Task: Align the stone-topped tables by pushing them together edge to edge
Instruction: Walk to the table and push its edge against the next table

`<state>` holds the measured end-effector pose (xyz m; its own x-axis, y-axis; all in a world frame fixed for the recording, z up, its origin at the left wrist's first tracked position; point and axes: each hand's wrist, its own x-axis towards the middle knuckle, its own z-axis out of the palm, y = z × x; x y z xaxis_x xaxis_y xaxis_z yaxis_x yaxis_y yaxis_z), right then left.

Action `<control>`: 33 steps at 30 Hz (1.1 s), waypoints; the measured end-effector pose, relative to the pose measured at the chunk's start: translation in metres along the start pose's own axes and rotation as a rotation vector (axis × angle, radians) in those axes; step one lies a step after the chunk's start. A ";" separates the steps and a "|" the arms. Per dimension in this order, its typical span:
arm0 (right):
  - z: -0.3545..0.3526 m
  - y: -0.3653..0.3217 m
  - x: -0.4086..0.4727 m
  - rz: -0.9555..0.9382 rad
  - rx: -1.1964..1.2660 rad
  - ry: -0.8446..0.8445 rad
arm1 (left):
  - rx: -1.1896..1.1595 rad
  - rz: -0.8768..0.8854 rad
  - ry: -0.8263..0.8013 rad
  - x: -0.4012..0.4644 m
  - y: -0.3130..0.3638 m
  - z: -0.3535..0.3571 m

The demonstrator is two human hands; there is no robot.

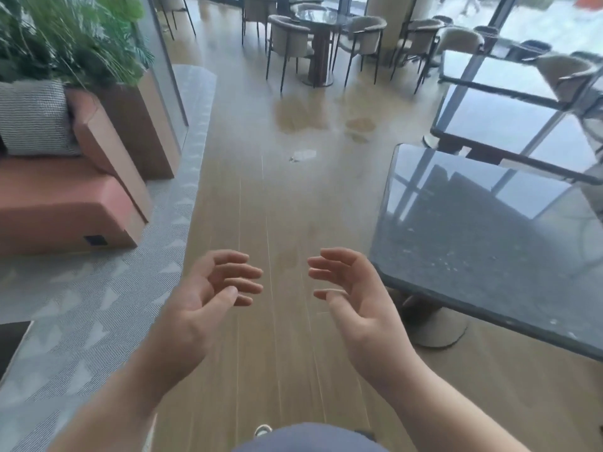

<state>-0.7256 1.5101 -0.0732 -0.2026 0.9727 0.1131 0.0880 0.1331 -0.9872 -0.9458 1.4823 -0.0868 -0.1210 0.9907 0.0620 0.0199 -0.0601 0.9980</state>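
A dark stone-topped table (483, 243) with a glossy top stands at my right on a round pedestal base (437, 327). Behind it a second dark stone-topped table (509, 112) stands apart, with a gap of floor between the two. My left hand (208, 298) and my right hand (352, 295) hover over the wooden floor in front of me, palms facing each other, fingers loosely curled and holding nothing. The right hand is just left of the near table's corner, not touching it.
A pink sofa (65, 203) with a striped cushion and a planter of green plants (71, 37) stand at the left on grey carpet. A round table with several padded chairs (313, 37) stands far ahead. Wooden floor (261, 190) runs down the middle.
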 end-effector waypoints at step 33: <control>-0.154 0.113 0.527 0.127 0.053 0.393 | -0.079 -0.043 -0.378 0.626 -0.061 0.139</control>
<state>-0.6724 2.0675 -0.1075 0.1948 0.9807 0.0141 0.0358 0.0073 -0.9993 -0.8848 2.1230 -0.1105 0.2549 0.9666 0.0263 -0.0559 -0.0125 0.9984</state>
